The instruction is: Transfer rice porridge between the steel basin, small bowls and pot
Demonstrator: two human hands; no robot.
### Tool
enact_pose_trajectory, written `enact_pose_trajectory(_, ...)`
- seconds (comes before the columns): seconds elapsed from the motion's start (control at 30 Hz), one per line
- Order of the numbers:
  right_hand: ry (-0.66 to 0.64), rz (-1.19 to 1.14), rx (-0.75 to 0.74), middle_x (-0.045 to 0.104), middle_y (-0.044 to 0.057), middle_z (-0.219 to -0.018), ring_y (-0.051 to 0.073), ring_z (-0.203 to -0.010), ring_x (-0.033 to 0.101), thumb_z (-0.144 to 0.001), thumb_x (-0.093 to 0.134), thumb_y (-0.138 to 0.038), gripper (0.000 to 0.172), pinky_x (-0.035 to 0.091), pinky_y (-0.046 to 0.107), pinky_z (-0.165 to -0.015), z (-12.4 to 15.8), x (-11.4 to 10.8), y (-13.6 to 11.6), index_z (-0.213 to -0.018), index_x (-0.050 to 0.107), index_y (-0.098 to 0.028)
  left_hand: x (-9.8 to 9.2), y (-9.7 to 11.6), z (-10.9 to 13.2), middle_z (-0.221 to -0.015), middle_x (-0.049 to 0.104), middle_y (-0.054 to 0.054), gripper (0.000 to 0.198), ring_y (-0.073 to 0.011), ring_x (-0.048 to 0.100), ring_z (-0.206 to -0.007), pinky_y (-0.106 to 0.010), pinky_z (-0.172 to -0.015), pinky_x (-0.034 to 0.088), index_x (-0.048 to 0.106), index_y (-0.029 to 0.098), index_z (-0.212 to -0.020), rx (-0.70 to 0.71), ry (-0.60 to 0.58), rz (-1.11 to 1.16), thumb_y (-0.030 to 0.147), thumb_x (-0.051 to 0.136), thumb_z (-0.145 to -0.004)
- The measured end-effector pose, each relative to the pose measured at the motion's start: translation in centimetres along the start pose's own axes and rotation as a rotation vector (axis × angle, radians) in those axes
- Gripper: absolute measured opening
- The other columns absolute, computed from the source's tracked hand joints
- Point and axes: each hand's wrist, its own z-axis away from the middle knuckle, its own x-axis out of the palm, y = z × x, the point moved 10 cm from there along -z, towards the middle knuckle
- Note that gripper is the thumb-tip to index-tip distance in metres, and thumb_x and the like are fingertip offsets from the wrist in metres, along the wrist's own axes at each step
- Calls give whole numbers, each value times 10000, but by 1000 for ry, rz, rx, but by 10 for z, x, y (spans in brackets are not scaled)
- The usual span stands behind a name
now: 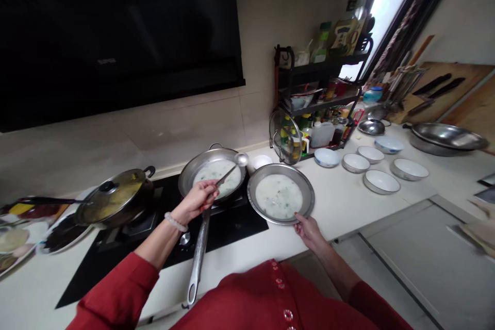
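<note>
My left hand is closed round the handle of a metal ladle, whose bowl hangs at the right rim of a steel frying pan. White liquid with green bits lies in that pan, which sits on the black stove with its long handle toward me. With my right hand I grip the near right rim of a round metal basin. The basin holds similar white liquid with green bits and stands right of the pan. Behind them is a small white bowl, partly hidden.
A lidded pot occupies the stove's left side, beside plates of food. A glass lid leans against the black condiment rack. Several white bowls and large metal pans stand at right.
</note>
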Motion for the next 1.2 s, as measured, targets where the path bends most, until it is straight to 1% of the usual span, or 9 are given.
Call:
enact_pose_trajectory(0.07, 0, 2, 2, 547, -51, -478, 71, -379, 473, -559, 819, -189, 359, 365, 167, -367, 0, 0, 0, -714, 495, -181, -31, 0, -1, -545, 483, 65, 325, -13, 229, -336, -154, -317, 119, 567, 113, -960, -9, 85, -7, 242, 653, -674)
enact_pose_trajectory(0.17, 1, 5, 4, 543, -57, -469, 68, -376, 469, -563, 812, -186, 356, 368, 163, -368, -1, 0, 1, -706, 486, -184, -72, -14, -4, -526, 502, 50, 232, -13, 251, -311, -159, -312, 124, 569, 105, -875, -78, 221, -139, 215, 653, -689)
enact_pose_trajectory(0.23, -1, 7, 4, 547, -57, -469, 69, -378, 473, -567, 808, -185, 352, 371, 161, -369, -1, 1, 1, -704, 483, -186, -92, -24, -7, -503, 506, 45, 161, -21, 275, -294, -163, -309, 136, 578, 102, -855, -109, 311, -256, 181, 629, -724)
enact_pose_trajectory(0.27, -2, 8, 5, 548, -56, -469, 70, -379, 476, -570, 806, -186, 350, 370, 160, -368, -1, 1, 1, -704, 483, -187, -97, -29, -9, -488, 502, 46, 123, -25, 287, -288, -163, -308, 142, 583, 102, -845, -119, 337, -294, 156, 612, -738)
enact_pose_trajectory(0.37, -9, 11, 9, 549, -56, -469, 72, -380, 479, -570, 811, -198, 354, 369, 159, -367, -1, 1, 1, -708, 485, -189, -96, -44, -16, -445, 484, 52, 48, -28, 306, -275, -155, -303, 147, 586, 105, -778, -148, 326, -297, 75, 576, -743)
enact_pose_trajectory(0.5, -13, 12, 9, 545, -58, -470, 73, -382, 482, -569, 820, -207, 368, 371, 162, -370, 0, 1, 1, -710, 480, -190, -84, -56, -23, -456, 501, 36, 88, -23, 314, -275, -141, -290, 139, 553, 111, -722, -206, 261, -136, 25, 568, -733)
enact_pose_trajectory(0.63, -9, 9, 6, 547, -51, -470, 69, -383, 481, -580, 810, -196, 346, 367, 158, -370, 0, 1, 1, -714, 492, -178, -78, -55, -24, -517, 508, 13, 100, -3, 288, -302, -115, -283, 158, 521, 107, -755, -267, 210, 73, 8, 523, -763)
enact_pose_trajectory(0.83, -6, -1, 8, 544, -60, -480, 65, -381, 476, -576, 810, -191, 359, 372, 157, -372, -2, 0, 2, -729, 486, -183, -80, -50, -16, -549, 450, 32, 184, 5, 272, -311, -89, -265, 175, 525, 72, -869, -343, 183, 319, -54, 424, -780)
enact_pose_trajectory(1.2, 0, 4, 4, 537, -62, -463, 70, -381, 475, -576, 808, -195, 367, 372, 157, -367, -3, -1, 3, -727, 474, -193, -81, -48, -9, -579, 440, 40, 274, -8, 284, -297, -95, -245, 183, 518, 87, -1003, -385, 175, 471, -44, 376, -808)
